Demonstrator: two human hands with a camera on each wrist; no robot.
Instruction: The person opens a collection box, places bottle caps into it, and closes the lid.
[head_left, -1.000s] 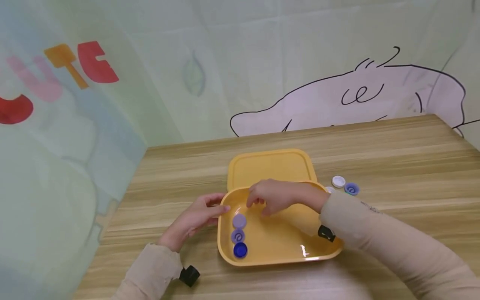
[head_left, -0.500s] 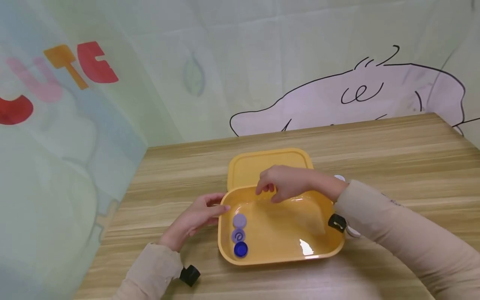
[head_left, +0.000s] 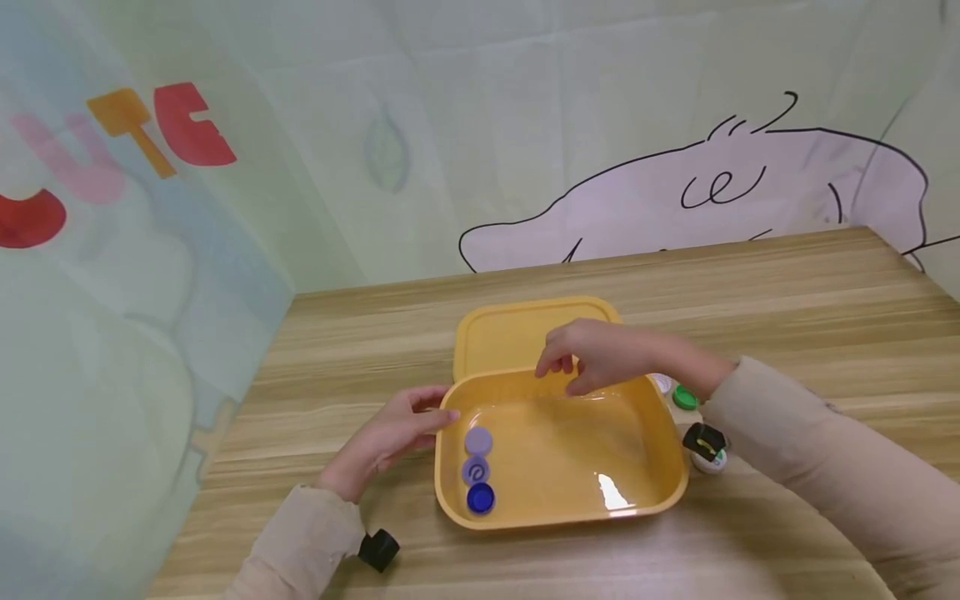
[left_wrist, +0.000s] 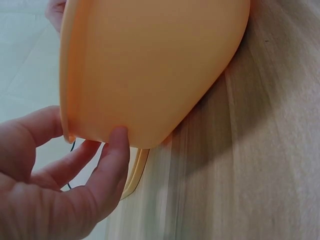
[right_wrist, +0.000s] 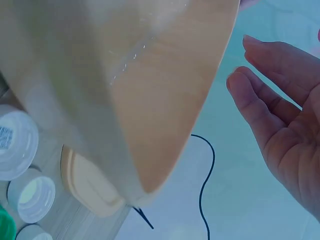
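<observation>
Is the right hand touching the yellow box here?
Apart: in the right wrist view, backdrop shows between the right hand and the yellow box.

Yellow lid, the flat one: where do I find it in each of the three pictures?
Head: the lid lies near the centre, just beyond the yellow box.
Left wrist: only a narrow strip of the lid shows, low and left of centre.
Right wrist: the lid is at lower left, partly hidden by the box.
Shared landmark: the yellow box, in all three.

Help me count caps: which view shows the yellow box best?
Head view: the yellow box shows its interior and most of its rim. Left wrist: only part of its outside. Right wrist: a cropped part.
</observation>
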